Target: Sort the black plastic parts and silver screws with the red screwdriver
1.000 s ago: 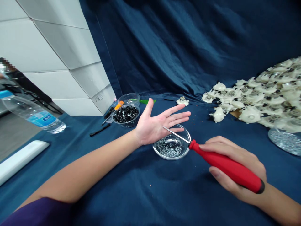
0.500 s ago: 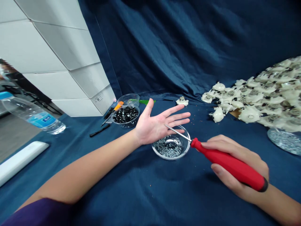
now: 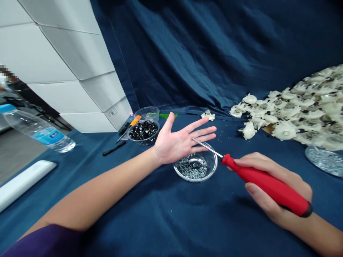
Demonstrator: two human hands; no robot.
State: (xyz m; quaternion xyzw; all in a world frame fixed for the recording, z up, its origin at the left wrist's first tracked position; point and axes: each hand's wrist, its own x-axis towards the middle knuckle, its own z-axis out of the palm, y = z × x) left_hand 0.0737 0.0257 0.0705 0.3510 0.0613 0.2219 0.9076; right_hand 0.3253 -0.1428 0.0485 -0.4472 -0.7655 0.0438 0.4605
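Observation:
My left hand [image 3: 178, 142] is held out palm up, its fingers spread and nothing in it. It hovers over the back left rim of a clear plastic bowl [image 3: 195, 180] that holds many small silver screws [image 3: 191, 167]. In my right hand [image 3: 278, 178] is a screwdriver [image 3: 268, 184] with a thick red handle and a thin metal shaft. The shaft points left, and its tip overlaps the left hand near the base of the fingers. Whether the tip touches the skin, I cannot tell.
Behind the left wrist stands a tub of black parts [image 3: 144, 131]. Cream plastic parts [image 3: 285, 130] are heaped at the right, near another clear container [image 3: 324, 160]. White boxes [image 3: 77, 96], a water bottle [image 3: 50, 135] and a white bar [image 3: 26, 184] are at the left.
My right hand has shifted slightly to the right with the screwdriver, so its tip has moved from the palm toward the fingers. My left hand has stayed almost still.

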